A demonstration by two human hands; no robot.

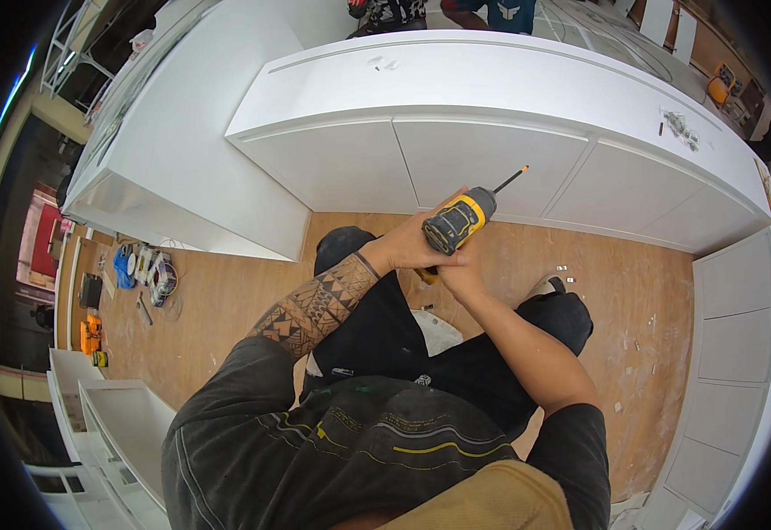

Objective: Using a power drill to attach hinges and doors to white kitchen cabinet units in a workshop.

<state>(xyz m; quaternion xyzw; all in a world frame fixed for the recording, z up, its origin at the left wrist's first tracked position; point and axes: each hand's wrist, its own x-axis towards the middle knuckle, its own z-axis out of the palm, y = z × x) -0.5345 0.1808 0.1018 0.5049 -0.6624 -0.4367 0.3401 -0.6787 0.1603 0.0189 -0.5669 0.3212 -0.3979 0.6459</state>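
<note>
Both of my hands are together in front of me at a yellow and black cordless driver (pixel 461 223) with a long thin bit. The bit points up and to the right, toward the white cabinet fronts (pixel 491 163) but apart from them in this view. My left hand (pixel 406 242) is closed round the driver's left side. My right hand (pixel 462 272) grips lower down, by the handle; its fingers are partly hidden behind the tool and the left hand.
A long white counter top (pixel 482 75) bends round ahead, with small debris (pixel 681 130) on it. A white panel (pixel 200 132) stands at left, white drawers (pixel 730 353) at right. Small pieces (pixel 562 268) and tools (pixel 144 309) lie on the wooden floor. Two people (pixel 509 13) sit beyond.
</note>
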